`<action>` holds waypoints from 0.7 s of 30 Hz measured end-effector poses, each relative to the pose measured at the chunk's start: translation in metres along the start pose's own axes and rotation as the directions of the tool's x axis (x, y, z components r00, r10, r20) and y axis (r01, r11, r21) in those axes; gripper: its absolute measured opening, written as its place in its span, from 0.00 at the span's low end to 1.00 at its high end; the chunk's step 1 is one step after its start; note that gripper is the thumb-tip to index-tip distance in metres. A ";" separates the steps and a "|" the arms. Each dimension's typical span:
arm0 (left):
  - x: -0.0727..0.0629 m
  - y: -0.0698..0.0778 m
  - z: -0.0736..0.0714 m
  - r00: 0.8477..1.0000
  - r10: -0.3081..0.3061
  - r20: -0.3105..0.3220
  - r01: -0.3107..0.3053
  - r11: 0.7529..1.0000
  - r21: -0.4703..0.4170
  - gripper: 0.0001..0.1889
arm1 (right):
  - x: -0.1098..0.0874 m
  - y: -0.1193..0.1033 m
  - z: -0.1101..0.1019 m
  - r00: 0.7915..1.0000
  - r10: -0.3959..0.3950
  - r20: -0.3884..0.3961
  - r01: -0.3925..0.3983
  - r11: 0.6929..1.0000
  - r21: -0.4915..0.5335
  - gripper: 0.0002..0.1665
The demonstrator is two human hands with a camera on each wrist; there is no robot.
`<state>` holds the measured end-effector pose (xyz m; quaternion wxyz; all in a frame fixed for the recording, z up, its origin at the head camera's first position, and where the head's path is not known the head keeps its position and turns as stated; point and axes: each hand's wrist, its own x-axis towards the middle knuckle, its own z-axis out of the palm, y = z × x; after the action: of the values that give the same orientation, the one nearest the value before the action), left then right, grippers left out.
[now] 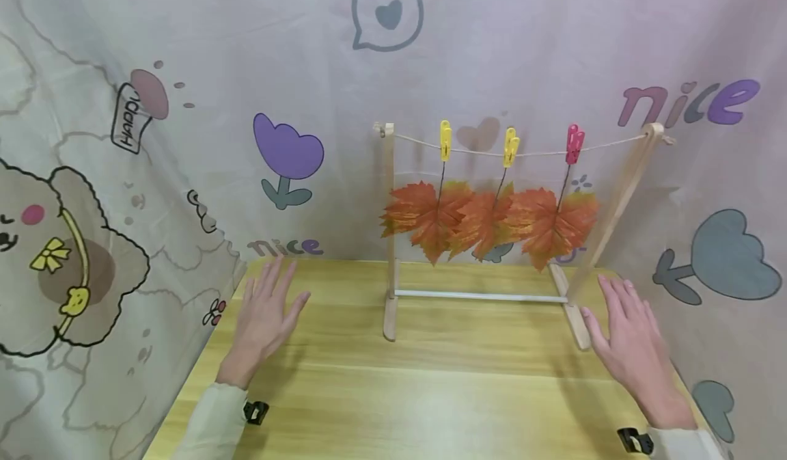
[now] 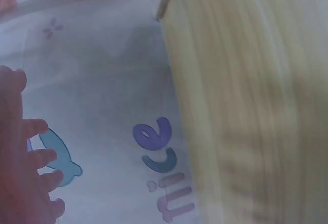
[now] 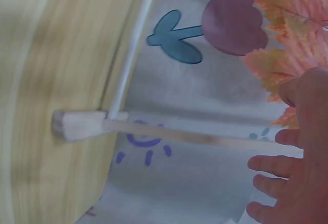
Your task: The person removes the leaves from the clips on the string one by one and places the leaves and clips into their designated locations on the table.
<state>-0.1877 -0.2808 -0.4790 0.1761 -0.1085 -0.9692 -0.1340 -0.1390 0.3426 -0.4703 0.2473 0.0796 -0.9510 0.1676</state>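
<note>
In the head view a small wooden rack stands toward the back of the table, a string tied between its posts. Three orange maple leaves hang from it in a row: a left leaf, a middle leaf and a right leaf. Two yellow clothespins and a pink clothespin grip their stems. My left hand, fingers straight and holding nothing, is over the table left of the rack. My right hand, also extended and bare, is beside the rack's right foot.
The wooden table spreads in front of the rack. A printed cloth with cartoon flowers and lettering hangs behind and along both sides. A white crossbar joins the rack's feet low down.
</note>
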 end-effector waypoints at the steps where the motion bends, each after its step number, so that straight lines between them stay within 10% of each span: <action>1: 0.003 0.003 -0.001 1.000 0.009 -0.008 -0.009 1.000 -0.009 0.37 | 0.000 -0.002 -0.001 1.000 -0.007 -0.027 0.008 1.000 0.017 0.39; 8: 0.023 0.018 -0.010 0.990 0.078 -0.117 -0.085 0.995 -0.049 0.35 | 0.008 -0.014 -0.005 0.967 -0.111 -0.229 0.134 0.987 0.088 0.40; 21: 0.037 0.049 -0.031 0.970 0.090 -0.225 -0.134 0.973 -0.186 0.35 | 0.039 -0.053 -0.014 0.961 -0.123 -0.249 0.160 0.978 0.136 0.35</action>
<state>-0.1996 -0.2376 -0.4267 0.2755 -0.1655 -0.9182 -0.2315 -0.1539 0.2957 -0.4249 0.3646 0.1457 -0.8901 0.2313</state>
